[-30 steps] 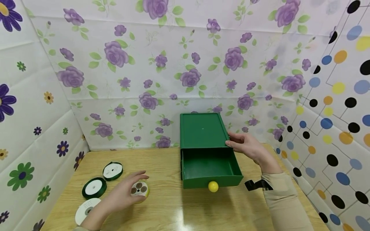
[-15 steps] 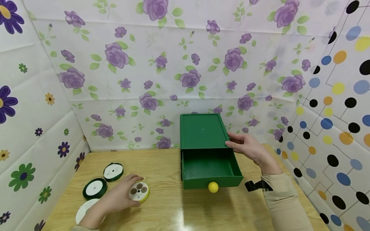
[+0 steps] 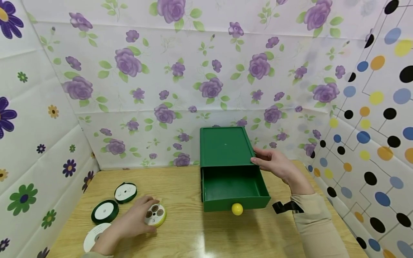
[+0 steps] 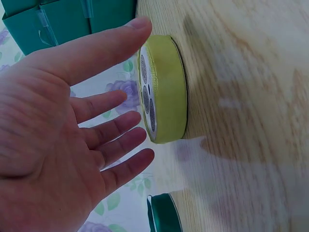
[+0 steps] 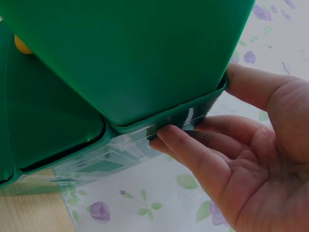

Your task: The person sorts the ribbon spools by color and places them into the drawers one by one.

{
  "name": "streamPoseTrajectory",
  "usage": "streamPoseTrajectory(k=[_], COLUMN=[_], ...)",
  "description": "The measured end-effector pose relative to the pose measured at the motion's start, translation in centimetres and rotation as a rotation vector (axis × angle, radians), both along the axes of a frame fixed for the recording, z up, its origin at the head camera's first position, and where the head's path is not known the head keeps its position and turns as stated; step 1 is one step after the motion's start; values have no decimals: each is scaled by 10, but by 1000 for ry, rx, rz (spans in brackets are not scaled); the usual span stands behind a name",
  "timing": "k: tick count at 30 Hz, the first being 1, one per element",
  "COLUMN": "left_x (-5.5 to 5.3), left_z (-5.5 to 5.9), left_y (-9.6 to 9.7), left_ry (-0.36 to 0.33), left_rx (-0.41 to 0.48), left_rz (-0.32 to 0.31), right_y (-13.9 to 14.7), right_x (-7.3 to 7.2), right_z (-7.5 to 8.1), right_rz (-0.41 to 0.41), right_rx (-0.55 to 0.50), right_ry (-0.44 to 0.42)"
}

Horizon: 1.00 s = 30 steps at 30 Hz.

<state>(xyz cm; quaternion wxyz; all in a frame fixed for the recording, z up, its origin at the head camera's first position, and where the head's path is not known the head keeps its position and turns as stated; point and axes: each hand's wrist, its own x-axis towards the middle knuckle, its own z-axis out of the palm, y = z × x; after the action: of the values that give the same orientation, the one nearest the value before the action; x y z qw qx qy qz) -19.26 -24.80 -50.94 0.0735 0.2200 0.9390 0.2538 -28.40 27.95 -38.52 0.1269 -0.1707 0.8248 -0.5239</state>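
Observation:
In the head view my left hand is beside a ribbon spool with a white face and yellow ribbon. The left wrist view shows my thumb close above this yellow ribbon spool, with the other fingers spread loosely along its face; whether any touches it I cannot tell. My right hand rests against the right side of a green drawer cabinet, thumb at its top front corner. In the right wrist view its fingers lie almost straight along the cabinet's side. The top drawer is pulled out, showing a bare inside.
Left of my left hand lie a small dark green ribbon spool, a larger dark green spool and a white-faced spool, partly covered by my forearm. A yellow knob sticks out from the drawer front. Patterned cloth walls surround the wooden table.
My left hand has drawn slightly left and down, uncovering more of the yellow ribbon spool, which stays in place. My right hand and the drawer cabinet have not visibly moved.

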Motion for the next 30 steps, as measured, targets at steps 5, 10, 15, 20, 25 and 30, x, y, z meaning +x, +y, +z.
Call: streamPoseTrajectory(k=[5, 10, 15, 20, 25, 30], left_x=[0, -2, -4, -6, -7, -9], left_z=[-2, -3, -6, -9, -9, -9], left_y=[1, 2, 2, 2, 2, 2], left_ry=[24, 15, 13, -1, -12, -20], left_rx=[-12, -7, -20, -28, -26, -31], left_rz=[17, 55, 75, 89, 91, 89], right_y=[0, 0, 0, 0, 0, 0], right_x=[0, -1, 0, -1, -1, -1], right_z=[0, 0, -1, -1, -1, -2], right_rz=[1, -2, -4, -8, -4, 1], right_rx=[3, 1, 1, -3, -9, -12], right_ry=[4, 2, -2, -5, -7, -7])
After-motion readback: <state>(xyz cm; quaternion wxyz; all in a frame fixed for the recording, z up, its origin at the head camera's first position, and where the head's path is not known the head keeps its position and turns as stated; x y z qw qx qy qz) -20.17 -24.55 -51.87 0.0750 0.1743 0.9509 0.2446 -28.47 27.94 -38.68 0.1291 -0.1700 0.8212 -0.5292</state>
